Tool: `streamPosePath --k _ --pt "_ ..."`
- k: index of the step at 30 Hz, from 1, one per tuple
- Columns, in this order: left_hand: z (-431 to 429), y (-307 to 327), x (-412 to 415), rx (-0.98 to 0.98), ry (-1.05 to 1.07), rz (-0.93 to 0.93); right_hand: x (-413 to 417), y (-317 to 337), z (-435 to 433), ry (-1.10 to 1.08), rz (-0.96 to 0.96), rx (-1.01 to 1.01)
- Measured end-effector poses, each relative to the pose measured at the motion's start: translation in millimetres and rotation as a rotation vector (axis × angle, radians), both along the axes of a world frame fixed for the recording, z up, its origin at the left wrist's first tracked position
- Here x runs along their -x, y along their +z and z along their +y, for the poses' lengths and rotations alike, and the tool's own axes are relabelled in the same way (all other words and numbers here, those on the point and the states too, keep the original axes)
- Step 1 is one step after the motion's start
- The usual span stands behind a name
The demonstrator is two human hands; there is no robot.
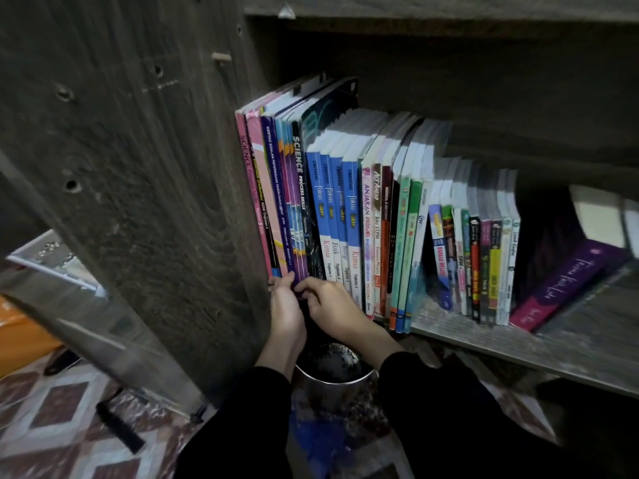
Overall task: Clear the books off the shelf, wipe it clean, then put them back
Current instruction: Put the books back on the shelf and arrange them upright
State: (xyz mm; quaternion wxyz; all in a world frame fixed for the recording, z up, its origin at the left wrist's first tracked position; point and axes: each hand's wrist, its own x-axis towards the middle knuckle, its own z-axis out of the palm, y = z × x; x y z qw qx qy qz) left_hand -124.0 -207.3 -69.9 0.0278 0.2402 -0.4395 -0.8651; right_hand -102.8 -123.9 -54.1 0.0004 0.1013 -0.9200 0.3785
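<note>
A row of books stands upright on the grey wooden shelf [484, 335]. At the left end are tall pink and purple workbooks [276, 202], then blue "fokus" books [339, 219], then green and smaller paperbacks [477, 264]. My left hand [285, 305] and my right hand [328, 305] meet at the bottom edge of the tall workbooks, fingers curled onto their lower spines. A purple book [567, 281] leans flat at the right end.
The dark cabinet side panel [155, 184] rises right beside my left hand. A metal cup [332, 375] sits below my wrists. On the patterned floor [52, 426] lies a black object [119, 428]. An upper shelf board [449, 8] overhangs the books.
</note>
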Motion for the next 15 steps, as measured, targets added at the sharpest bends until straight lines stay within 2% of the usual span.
streamPosePath --k 1,3,5,8,10,12,13,15 --pt "-1.6 -3.3 2.1 0.048 -0.036 -0.012 -4.9 3.5 0.5 -0.043 0.034 0.023" --pt "-2.5 -2.8 -4.2 0.282 -0.108 -0.053 -21.1 10.1 4.4 -0.155 0.170 0.094" --pt "7.8 6.3 -23.8 0.711 -0.059 -0.015 -41.8 9.8 9.9 -0.289 0.333 0.219" --pt "27.7 15.0 -53.4 1.102 0.165 0.358 -69.4 -3.2 15.8 -0.529 0.569 0.330" --pt "34.1 10.6 -56.5 1.287 0.121 0.535 -82.8 -10.4 21.2 -0.673 0.667 0.287" --pt "37.0 5.9 -53.6 1.331 -0.043 0.570 -85.7 -16.4 32.3 -0.829 0.594 0.290" --pt "38.7 2.9 -52.8 1.345 -0.108 0.582 -82.9 -17.9 40.1 -0.868 0.456 0.317" --pt "44.8 -2.8 -52.9 1.395 -0.174 0.578 -73.8 -16.7 55.0 -0.779 0.137 0.354"
